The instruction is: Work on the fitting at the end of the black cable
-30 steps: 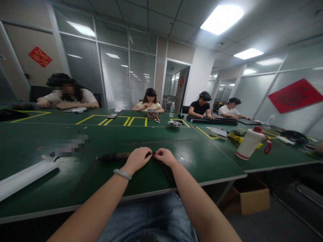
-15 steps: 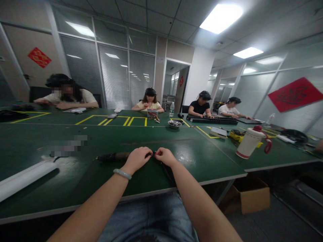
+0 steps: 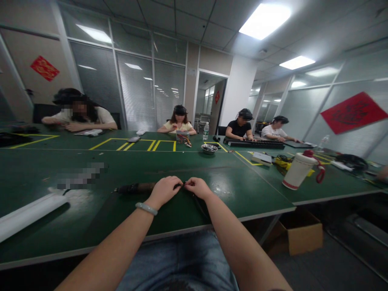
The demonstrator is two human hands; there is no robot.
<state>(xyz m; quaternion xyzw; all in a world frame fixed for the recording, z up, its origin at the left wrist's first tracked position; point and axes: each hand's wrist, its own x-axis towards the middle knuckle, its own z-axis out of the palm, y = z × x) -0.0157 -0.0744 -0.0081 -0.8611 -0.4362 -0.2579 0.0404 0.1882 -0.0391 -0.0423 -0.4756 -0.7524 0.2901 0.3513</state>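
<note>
Both my hands rest on the green table [image 3: 236, 194] just in front of me. My left hand [image 3: 165, 190], with a pale bracelet on its wrist, is closed around the end of a dark, rod-like tool [image 3: 135, 188] that lies on the table and points left. My right hand [image 3: 198, 187] pinches something small and dark where the two hands meet; I cannot make out what it is. A thin dark cable [image 3: 200, 206] runs from my right hand toward the table's near edge.
A white bottle with a red cap [image 3: 298, 169] stands at the right. A white strip [image 3: 28, 216] lies at the left. A metal bowl [image 3: 209, 148] sits mid-table. Several people sit along the far side. A cardboard box [image 3: 303, 236] stands on the floor.
</note>
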